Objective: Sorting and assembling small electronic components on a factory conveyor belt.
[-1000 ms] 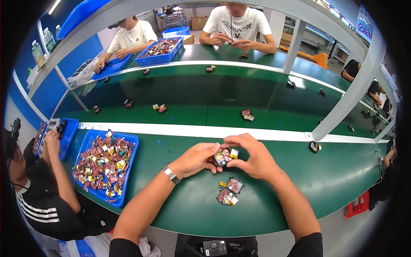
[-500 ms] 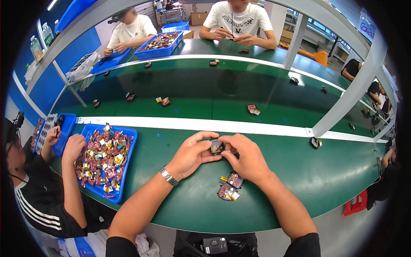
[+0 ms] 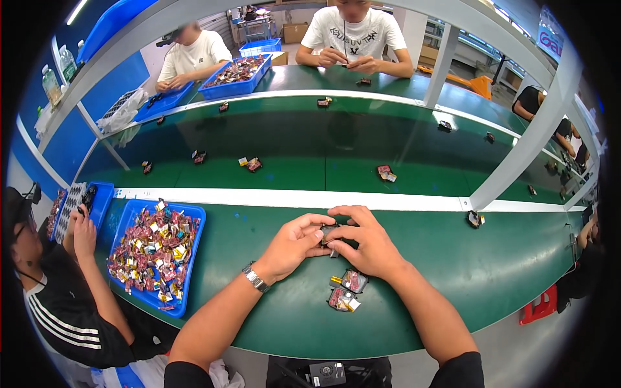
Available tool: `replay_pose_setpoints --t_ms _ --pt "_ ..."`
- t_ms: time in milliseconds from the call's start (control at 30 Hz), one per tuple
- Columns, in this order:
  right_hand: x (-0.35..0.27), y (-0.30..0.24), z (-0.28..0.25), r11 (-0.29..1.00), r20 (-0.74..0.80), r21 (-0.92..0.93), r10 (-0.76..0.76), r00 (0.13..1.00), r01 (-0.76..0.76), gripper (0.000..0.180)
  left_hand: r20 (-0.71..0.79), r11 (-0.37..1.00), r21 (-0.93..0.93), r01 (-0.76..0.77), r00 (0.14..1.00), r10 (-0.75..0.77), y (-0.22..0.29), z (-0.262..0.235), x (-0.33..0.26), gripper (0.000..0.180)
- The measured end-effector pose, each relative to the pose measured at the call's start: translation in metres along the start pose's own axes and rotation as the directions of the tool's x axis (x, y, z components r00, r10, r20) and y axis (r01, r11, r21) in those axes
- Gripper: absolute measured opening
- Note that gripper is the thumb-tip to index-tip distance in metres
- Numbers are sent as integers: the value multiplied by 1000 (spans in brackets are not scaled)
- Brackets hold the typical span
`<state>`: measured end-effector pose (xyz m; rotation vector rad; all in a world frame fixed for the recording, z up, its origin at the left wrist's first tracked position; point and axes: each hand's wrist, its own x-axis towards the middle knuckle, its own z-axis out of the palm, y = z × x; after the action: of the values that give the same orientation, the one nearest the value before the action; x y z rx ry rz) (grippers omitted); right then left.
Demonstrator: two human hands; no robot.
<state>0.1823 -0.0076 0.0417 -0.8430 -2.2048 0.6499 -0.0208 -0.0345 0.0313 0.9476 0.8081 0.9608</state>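
While the left hand (image 3: 296, 244) and right hand (image 3: 367, 240) share a narrow grip on the small dark unit (image 3: 330, 231) just below frame centre, uneven pressure could free it. Falling, it might strike the modules (image 3: 348, 290) below.

light is softly reflected by the smooth green surface (image 3: 414, 304), blue tray (image 3: 196, 258) moulded in glossy plastic, wristwatch band (image 3: 257, 278) linked in shiny metal, held casing (image 3: 329, 231) formed in dark plastic, sleeves (image 3: 462, 370) made of matt black cloth
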Motion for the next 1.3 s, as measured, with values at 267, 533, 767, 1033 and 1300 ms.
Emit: replay_pose_setpoints --t_ms 267,533,767,1033,1300 --pt "0 -3 11 998 -121 63 33 992 -25 9 203 996 58 -73 977 60 -4 -15 2 44" --pt "-4 -5 -1 991 -32 124 62 998 -58 8 136 999 42 13 990 -19 -2 -10 -2 38" --pt "-9 -5 1 979 -24 204 0 1000 4 14 110 994 106 -19 994 8 -2 -5 -6 32" --pt "-10 -10 9 988 -118 144 78 990 -60 12 113 1000 15 -11 994 9 -7 -10 -2 30" --pt "-11 -10 14 994 -153 100 55 987 -40 16 97 1000 -23 -6 995 8 -6 -9 -2 28"
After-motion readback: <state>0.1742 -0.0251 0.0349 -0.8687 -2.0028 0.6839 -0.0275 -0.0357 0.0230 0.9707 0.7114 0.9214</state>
